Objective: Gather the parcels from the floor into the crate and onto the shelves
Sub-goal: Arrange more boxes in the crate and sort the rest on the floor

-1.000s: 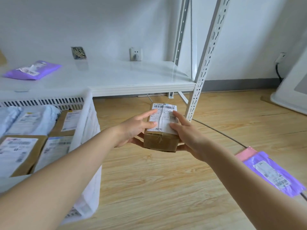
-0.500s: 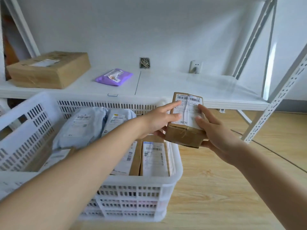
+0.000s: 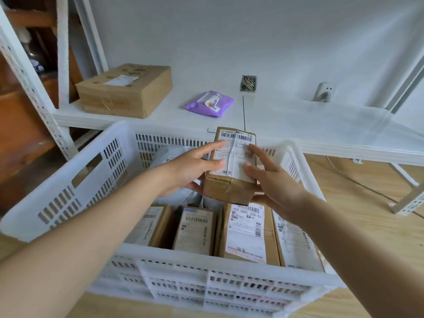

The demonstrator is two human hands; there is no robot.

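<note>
A small brown cardboard parcel (image 3: 231,166) with a white barcode label is held over the middle of the white plastic crate (image 3: 75,187). My left hand (image 3: 192,168) grips its left side and my right hand (image 3: 273,180) grips its right side and underside. Inside the crate lie several brown labelled boxes (image 3: 246,232) along the near side, with grey mailer bags partly hidden behind my hands. On the low white shelf (image 3: 309,127) behind the crate sit a large cardboard box (image 3: 125,89) and a purple mailer bag (image 3: 210,103).
White slotted shelf uprights stand at the left (image 3: 29,76) and at the far right (image 3: 406,203). A wall socket (image 3: 323,91) and an open wall box sit above the shelf. A cable runs over the wooden floor at right.
I have carried the small parcel left from above the bare floor to over the crate. The view has swung left, bringing the whole crate and the large shelf box into sight.
</note>
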